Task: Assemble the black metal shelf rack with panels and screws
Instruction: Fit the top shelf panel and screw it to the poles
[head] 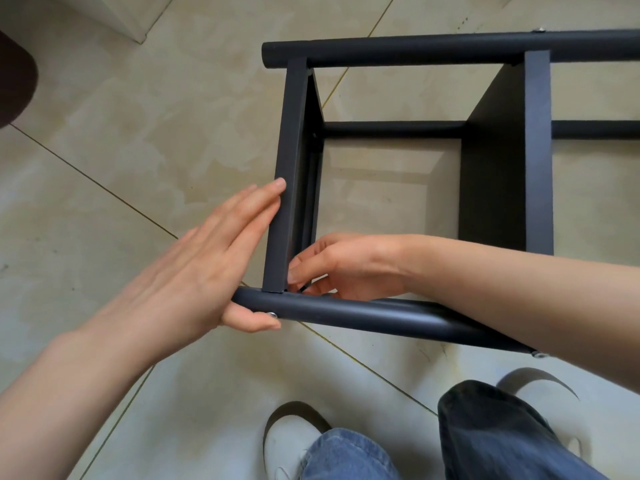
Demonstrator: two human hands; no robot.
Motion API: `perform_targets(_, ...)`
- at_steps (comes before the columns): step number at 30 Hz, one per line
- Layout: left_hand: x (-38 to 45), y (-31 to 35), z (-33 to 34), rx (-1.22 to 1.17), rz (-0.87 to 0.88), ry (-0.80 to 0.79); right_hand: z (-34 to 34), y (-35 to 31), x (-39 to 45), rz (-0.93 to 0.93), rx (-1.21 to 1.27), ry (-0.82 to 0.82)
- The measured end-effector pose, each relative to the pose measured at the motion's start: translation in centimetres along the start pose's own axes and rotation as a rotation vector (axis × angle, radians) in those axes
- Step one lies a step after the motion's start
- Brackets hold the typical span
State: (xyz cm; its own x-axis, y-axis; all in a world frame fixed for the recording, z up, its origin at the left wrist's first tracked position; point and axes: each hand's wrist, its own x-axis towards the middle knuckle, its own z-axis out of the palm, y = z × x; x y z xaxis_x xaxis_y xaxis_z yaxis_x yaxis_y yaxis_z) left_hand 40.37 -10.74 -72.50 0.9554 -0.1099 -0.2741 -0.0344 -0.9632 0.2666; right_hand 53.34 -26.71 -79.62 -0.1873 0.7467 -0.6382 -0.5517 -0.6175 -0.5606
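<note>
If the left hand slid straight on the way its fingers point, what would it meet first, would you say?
The left hand lies flat along the end panel, fingers pointing up it. Going on, it would probably first meet the far tube, though depth is unclear.

Two hands, three black tubes, two black panels, three screws, two white shoes.
</note>
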Motion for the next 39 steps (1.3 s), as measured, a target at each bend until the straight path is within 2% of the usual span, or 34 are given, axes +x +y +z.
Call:
perform_targets(6, 1.3, -0.6, -0.1, 0.067, 0.164, -0.009, 0.0, 0.0, 0.0, 0.013, 0.029, -0.017)
perform_targets(12, 0.9, -0.5, 0.5, -0.075, 0.150, 0.026, 0.1, 0.0, 0.0, 0.006, 0.011, 0.029)
perform_targets(22, 0.9, -0.2, 0.3, -0.151, 0.135, 0.029, 0.1, -0.2, 0.0, 0.020, 0.024, 0.056)
perform_targets(27, 0.9, -0.4, 0.6, -0.215, 0.140, 0.040, 0.5, -0.6, 0.3, 0.072, -0.059, 0.101)
perform_targets(33, 0.9, -0.5, 0.8, -0.230, 0.141, 0.044, -0.1, -0.6, -0.2, 0.053, -0.018, 0.024)
perform_targets(39, 0.9, -0.8, 1.1, -0.227, 0.148, 0.046, 0.0, -0.1, 0.2, 0.048, 0.009, 0.027)
